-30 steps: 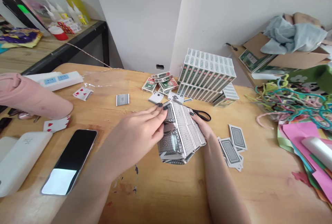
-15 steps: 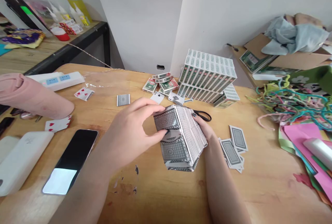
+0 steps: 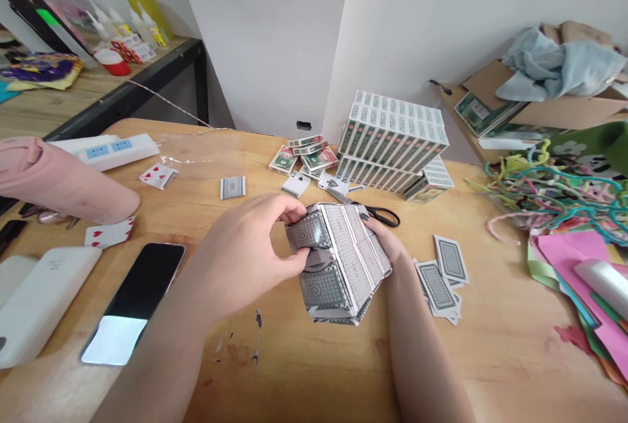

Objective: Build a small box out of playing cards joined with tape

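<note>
A boxy structure made of folded playing cards (image 3: 343,259), grey-patterned backs outward, is held up above the wooden table, tilted. My left hand (image 3: 255,250) pinches its left end, thumb on the near face and fingers at the upper edge. Around the right side my right hand (image 3: 387,243) supports it; most of those fingers are hidden behind the structure. Black-handled scissors (image 3: 385,216) lie just behind it, their blades partly covered. Two face-up playing cards, a spade card (image 3: 296,184) and an ace of spades (image 3: 332,184), rest beyond it.
Stacked card boxes (image 3: 392,138) stand at the back, beside a loose pile of card boxes (image 3: 307,155). Loose cards (image 3: 436,289) lie on the right, near colored paper (image 3: 579,266) and tangled yarn (image 3: 534,181). Leftward are a phone (image 3: 140,299), a power bank (image 3: 46,305) and a pink roll (image 3: 69,178).
The card structure has turned slightly and its left end has shifted a little left and down. My left hand has moved with it, its fingers curling in more at the upper edge.
</note>
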The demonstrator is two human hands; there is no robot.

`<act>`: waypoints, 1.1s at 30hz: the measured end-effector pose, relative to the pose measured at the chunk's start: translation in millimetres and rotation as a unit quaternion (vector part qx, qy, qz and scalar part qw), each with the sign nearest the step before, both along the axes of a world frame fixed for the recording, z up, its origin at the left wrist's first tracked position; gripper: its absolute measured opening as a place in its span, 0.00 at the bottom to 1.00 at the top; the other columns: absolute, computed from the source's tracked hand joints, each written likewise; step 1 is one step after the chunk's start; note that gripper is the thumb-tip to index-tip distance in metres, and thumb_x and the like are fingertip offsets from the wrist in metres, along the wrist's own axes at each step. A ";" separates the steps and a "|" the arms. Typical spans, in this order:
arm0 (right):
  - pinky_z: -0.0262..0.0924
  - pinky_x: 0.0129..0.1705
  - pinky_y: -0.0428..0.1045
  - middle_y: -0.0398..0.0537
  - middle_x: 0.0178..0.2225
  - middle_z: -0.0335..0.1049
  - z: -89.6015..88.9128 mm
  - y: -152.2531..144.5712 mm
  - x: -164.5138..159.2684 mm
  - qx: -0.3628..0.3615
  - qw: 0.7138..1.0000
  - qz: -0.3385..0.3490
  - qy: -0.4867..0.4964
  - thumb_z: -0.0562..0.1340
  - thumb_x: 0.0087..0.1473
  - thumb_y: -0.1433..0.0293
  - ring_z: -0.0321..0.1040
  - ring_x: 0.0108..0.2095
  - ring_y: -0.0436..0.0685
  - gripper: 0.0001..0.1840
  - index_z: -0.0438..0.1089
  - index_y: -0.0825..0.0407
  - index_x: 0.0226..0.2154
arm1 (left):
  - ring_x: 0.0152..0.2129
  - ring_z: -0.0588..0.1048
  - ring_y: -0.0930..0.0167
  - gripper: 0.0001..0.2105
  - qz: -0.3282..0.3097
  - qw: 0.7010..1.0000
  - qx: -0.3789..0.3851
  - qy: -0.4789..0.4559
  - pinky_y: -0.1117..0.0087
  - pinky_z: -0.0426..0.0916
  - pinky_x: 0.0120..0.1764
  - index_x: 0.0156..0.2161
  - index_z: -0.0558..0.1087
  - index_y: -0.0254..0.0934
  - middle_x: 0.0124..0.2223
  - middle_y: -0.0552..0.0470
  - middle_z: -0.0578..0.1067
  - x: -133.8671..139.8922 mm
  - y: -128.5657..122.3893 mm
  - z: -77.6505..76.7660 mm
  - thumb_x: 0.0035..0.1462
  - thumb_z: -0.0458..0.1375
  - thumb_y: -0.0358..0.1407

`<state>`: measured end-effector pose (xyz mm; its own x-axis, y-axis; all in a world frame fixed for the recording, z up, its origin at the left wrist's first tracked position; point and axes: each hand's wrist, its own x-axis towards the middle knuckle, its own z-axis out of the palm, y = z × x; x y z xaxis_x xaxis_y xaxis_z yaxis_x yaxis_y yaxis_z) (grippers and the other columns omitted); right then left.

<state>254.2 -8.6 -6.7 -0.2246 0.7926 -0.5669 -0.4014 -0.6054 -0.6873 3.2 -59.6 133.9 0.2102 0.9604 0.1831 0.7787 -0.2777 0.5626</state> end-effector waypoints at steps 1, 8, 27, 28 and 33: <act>0.72 0.35 0.48 0.42 0.25 0.78 0.1 0.0 -0.2 0.000 1.000 0.000 -0.001 0.63 0.49 0.70 0.76 0.28 0.56 0.05 0.72 0.49 0.32 | 0.35 0.76 0.65 0.13 0.000 1.000 0.001 -0.001 0.63 0.71 0.37 0.38 0.71 0.47 0.38 0.59 0.78 -0.3 -0.4 -0.1 0.45 0.64 0.37; 0.71 0.33 0.46 0.41 0.24 0.77 2.0 0.2 -2.5 0.010 1.000 -0.010 -0.003 0.64 0.48 0.70 0.75 0.26 0.54 0.03 0.72 0.50 0.29 | 0.39 0.75 0.69 0.13 -0.035 0.998 0.043 0.004 0.65 0.69 0.42 0.42 0.71 0.47 0.44 0.60 0.76 -3.1 -3.4 2.0 0.50 0.62 0.36; 0.70 0.32 0.46 0.42 0.25 0.78 6.3 0.2 -3.6 -0.002 1.000 -0.003 -0.017 0.65 0.48 0.70 0.74 0.25 0.54 0.03 0.74 0.51 0.30 | 0.30 0.76 0.65 0.07 -0.093 0.958 0.168 0.212 0.63 0.67 0.30 0.36 0.72 0.37 0.36 0.49 0.77 -0.3 -7.0 1.8 0.55 0.53 0.34; 0.70 0.31 0.46 0.42 0.25 0.78 6.7 0.0 -3.6 -0.003 1.000 -0.002 -0.017 0.65 0.48 0.71 0.74 0.25 0.54 0.03 0.74 0.52 0.30 | 0.29 0.76 0.65 0.07 -0.099 0.957 0.169 0.215 0.63 0.67 0.29 0.36 0.72 0.37 0.35 0.49 0.76 -0.6 -6.7 2.2 0.55 0.53 0.33; 0.69 0.30 0.45 0.41 0.25 0.78 8.1 -0.5 -3.4 -0.004 1.000 -0.002 -0.019 0.64 0.48 0.71 0.74 0.24 0.53 0.03 0.74 0.51 0.30 | 0.29 0.76 0.65 0.08 -0.113 0.954 0.173 0.218 0.64 0.66 0.27 0.35 0.73 0.37 0.34 0.49 0.77 -1.4 -8.2 3.7 0.57 0.51 0.34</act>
